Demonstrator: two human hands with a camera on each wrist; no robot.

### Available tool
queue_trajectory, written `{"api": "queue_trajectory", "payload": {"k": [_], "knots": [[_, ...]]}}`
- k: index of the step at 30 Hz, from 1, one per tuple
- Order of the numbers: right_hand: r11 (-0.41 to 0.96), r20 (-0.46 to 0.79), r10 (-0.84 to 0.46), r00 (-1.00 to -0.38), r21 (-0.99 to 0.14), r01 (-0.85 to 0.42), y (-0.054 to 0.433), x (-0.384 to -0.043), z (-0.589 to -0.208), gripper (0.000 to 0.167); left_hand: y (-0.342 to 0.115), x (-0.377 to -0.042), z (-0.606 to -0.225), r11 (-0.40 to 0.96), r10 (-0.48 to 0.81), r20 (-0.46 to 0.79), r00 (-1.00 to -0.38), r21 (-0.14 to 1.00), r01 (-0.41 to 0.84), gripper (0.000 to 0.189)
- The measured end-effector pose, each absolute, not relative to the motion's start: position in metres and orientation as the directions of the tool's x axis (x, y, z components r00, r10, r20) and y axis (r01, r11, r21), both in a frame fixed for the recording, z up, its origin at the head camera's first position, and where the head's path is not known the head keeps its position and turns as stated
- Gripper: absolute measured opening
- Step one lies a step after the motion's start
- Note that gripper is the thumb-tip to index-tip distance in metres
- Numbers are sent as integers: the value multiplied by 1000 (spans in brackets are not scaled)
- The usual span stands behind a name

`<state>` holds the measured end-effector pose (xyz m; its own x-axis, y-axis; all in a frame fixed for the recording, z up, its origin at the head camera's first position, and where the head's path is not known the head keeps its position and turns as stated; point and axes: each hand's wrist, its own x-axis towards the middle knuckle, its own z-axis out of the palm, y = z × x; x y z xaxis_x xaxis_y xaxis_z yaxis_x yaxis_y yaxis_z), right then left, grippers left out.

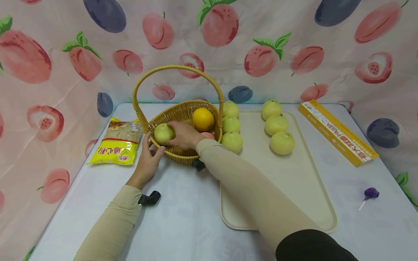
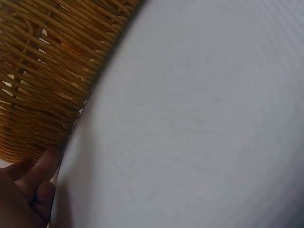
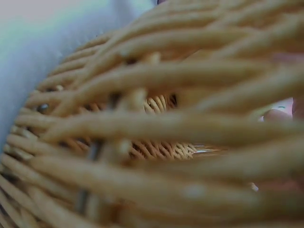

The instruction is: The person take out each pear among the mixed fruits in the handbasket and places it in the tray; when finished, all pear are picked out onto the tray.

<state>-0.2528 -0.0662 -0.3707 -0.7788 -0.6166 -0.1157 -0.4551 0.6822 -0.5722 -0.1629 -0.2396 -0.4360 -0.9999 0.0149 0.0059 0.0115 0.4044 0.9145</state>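
A wicker basket (image 1: 183,157) with a tall arched handle stands at the back of the table. My left hand (image 1: 147,165) holds its left end, thumb on the near rim; in the left wrist view, the fingers (image 2: 45,166) touch the weave (image 2: 52,95). My right hand (image 1: 184,136) reaches inside and grips a pale green round fruit (image 1: 164,134) at the basket's left end. An orange (image 1: 203,119) and a partly hidden pink-red thing (image 1: 207,135) lie to its right. Basket weave (image 3: 156,123) fills most of the right wrist view, hiding the grip.
A beige tray (image 1: 307,195) bears several pale green fruits (image 1: 282,143) in two columns. Left of the basket lies a yellow food packet (image 1: 115,145). Right of the tray are a pasta box (image 1: 339,132) and a purple lollipop (image 1: 371,193). A fruit-print cloth (image 1: 228,72) hangs behind.
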Motion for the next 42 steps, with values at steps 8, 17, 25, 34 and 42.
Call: {"api": "queue_trajectory", "payload": {"k": [8,17,25,34,42], "knots": [[699,-118,-611,-782,-544,-464,-65,-255,-369,70,-239,-165,-431,398,12,-24,-1000,917,-18,78],[657,-111,-608,-786,-626,-420,-61,-254,-371,61,-239,-163,-433,397,11,-25,-1000,917,-19,79],[673,-119,-632,-766,-575,-466,-59,-253,-371,67,-240,-164,-441,408,4,15,-1000,913,15,80],[663,-129,-615,-778,-619,-421,-58,-252,-371,64,-240,-164,-442,408,4,27,-1000,913,26,80],[659,-124,-613,-781,-626,-417,-57,-252,-371,63,-240,-164,-441,408,2,18,-1000,913,18,80]]}}
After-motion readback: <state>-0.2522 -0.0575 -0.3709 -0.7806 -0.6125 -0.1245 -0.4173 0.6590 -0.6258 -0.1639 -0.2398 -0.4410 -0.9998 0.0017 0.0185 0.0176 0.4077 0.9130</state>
